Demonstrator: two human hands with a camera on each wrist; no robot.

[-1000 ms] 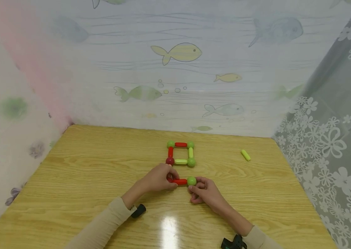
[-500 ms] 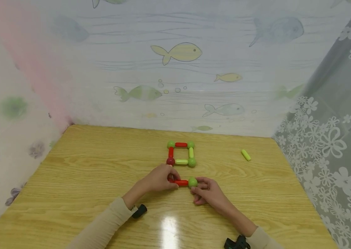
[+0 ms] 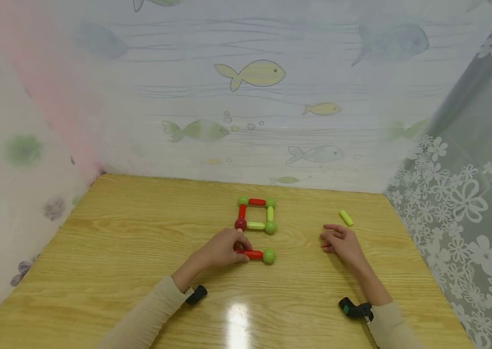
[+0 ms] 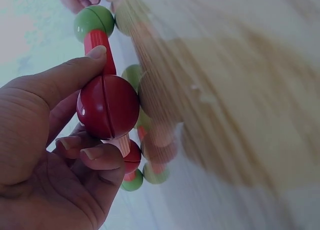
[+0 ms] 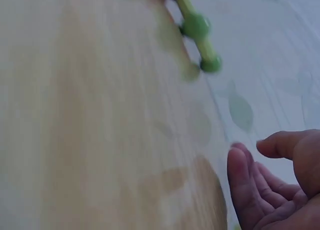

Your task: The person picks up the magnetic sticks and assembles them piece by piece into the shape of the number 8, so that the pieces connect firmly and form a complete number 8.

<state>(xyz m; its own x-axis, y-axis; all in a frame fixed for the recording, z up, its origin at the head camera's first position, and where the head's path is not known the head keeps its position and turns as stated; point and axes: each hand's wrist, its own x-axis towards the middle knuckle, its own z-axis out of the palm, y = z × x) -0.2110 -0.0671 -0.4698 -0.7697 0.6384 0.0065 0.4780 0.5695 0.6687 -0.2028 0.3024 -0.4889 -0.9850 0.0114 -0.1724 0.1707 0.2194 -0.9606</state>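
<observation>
My left hand (image 3: pixel 221 249) grips a red rod (image 3: pixel 253 254) beside a dark red ball (image 4: pixel 107 107), thumb on the rod and other fingers curled by the ball. A green ball (image 3: pixel 269 256) caps the rod's right end. From the dark red ball a pale pink rod (image 4: pixel 121 145) runs to the red corner ball (image 3: pixel 240 224) of a square built of balls and rods. That square has red rods at the left and back, yellow-green rods at the right and front. My right hand (image 3: pixel 341 242) holds nothing, fingers loosely bent, just short of a loose yellow-green rod (image 3: pixel 346 217).
The wooden table (image 3: pixel 141 208) meets a fish-patterned curtain (image 3: pixel 254 106) at its back edge. A flower-patterned sheet (image 3: pixel 32 208) borders the left side, and a grey lace-printed one (image 3: pixel 460 218) the right. Black wrist cameras (image 3: pixel 355 309) sit on both forearms.
My right hand has let go of the green ball and moved right and away from me, toward the loose yellow-green rod. My left hand stays in its grip on the red rod.
</observation>
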